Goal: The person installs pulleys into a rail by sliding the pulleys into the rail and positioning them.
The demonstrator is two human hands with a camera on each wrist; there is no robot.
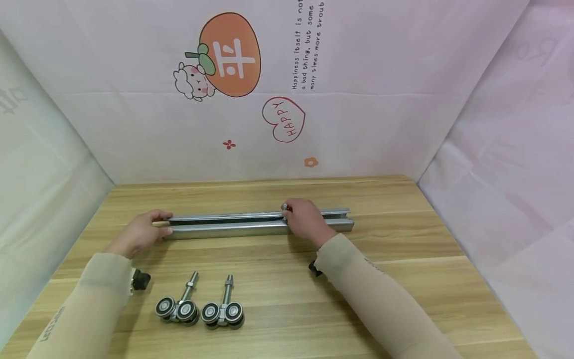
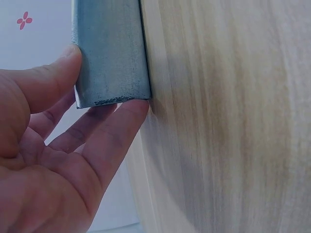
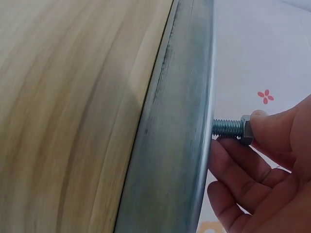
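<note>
A C-shaped steel track [image 1: 228,232] lies lengthwise across the wooden table, its slot facing up. At its left end my left hand [image 1: 141,232] grips the track, thumb on one edge and fingertips at the cut end, as the left wrist view shows on the steel wall [image 2: 112,53]. Toward the right part of the track, my right hand [image 1: 307,222] pinches a threaded bolt [image 3: 227,128] near its hex nut [image 3: 247,130]. The bolt stands up out of the slot; its lower part is hidden inside the track.
Two hanging rollers with paired wheels and threaded bolts, one left [image 1: 177,310] and one right [image 1: 222,314], lie on the table [image 1: 278,309] near the front, between the forearms. A printed white cloth [image 1: 367,99] walls the back and sides.
</note>
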